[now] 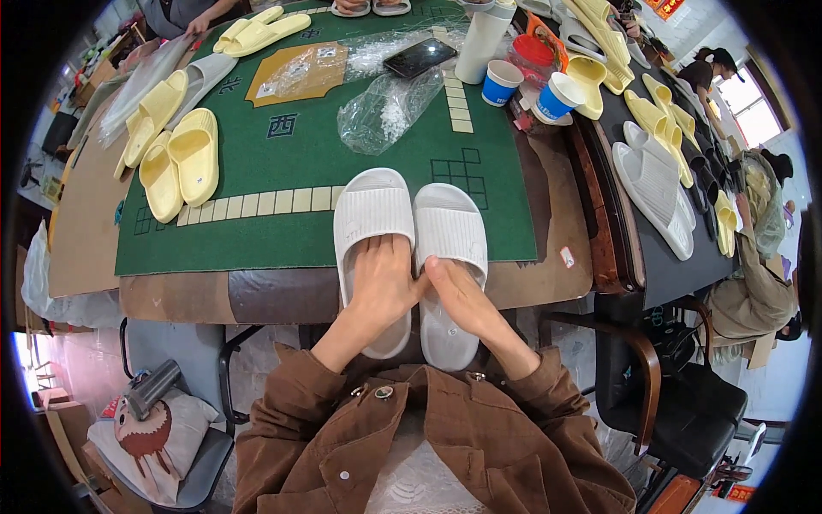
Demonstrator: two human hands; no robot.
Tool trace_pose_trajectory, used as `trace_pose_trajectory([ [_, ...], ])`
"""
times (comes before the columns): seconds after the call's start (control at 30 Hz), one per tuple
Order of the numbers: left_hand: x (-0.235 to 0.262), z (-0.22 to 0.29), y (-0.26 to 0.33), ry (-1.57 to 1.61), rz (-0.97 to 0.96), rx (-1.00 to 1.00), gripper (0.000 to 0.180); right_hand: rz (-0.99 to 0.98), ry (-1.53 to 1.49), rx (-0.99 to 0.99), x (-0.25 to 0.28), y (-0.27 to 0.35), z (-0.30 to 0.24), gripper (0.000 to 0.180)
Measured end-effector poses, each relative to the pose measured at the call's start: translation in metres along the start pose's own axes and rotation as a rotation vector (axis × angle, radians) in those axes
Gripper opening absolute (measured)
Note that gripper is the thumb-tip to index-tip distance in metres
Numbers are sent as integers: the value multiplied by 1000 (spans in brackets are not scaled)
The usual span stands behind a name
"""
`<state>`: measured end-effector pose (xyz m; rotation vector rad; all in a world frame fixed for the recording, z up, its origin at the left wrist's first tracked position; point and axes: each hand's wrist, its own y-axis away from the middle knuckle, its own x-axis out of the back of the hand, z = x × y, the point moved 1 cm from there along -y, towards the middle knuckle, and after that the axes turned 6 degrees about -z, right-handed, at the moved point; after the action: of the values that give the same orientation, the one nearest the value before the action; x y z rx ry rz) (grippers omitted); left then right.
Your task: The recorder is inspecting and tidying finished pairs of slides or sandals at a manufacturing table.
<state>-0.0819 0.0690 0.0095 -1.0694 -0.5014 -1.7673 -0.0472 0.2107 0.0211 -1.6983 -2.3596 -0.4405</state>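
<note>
A pair of white slippers lies across the near table edge, toes on the green mat and heels toward my lap. My left hand [383, 278] is pushed into the left slipper [374, 199], its fingertips hidden under the ribbed strap. In the right slipper [449, 224], my right hand [458, 295] grips near the strap's rear edge, thumb toward the left hand and the other fingers partly hidden. The two hands nearly touch between the slippers. Small round stickers show on the right slipper's insole.
Yellow slippers [193, 163] stand on the mat [282, 171] at the left. A crumpled plastic bag [364, 116], a phone [419, 57], paper cups [502, 83] and a white bottle [485, 43] sit farther back. More slippers [655, 184] line the right-hand table; chairs flank me.
</note>
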Motion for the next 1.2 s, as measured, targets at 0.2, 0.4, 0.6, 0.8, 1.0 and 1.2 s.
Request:
trace_pose_trajectory([
  [0.2,-6,2,-5,-69,-28,84,54,-14,75,79,0,8,-5,44],
  [0.4,-12,1,-10,-31,151,47,45,-100,144,87,6,13,-4,37],
  [0.6,-11,5,-10,-52,98,108,37,-93,307,268,17,20,-9,39],
  [0.8,-7,9,-10,-86,149,136,31,-156,65,6,68,-5,-46,18],
  [1.0,-9,9,-12,-98,170,121,27,-60,352,226,99,-82,-18,25],
  [1.2,-10,7,-10,-101,199,99,27,-346,709,603,103,-117,-11,37],
])
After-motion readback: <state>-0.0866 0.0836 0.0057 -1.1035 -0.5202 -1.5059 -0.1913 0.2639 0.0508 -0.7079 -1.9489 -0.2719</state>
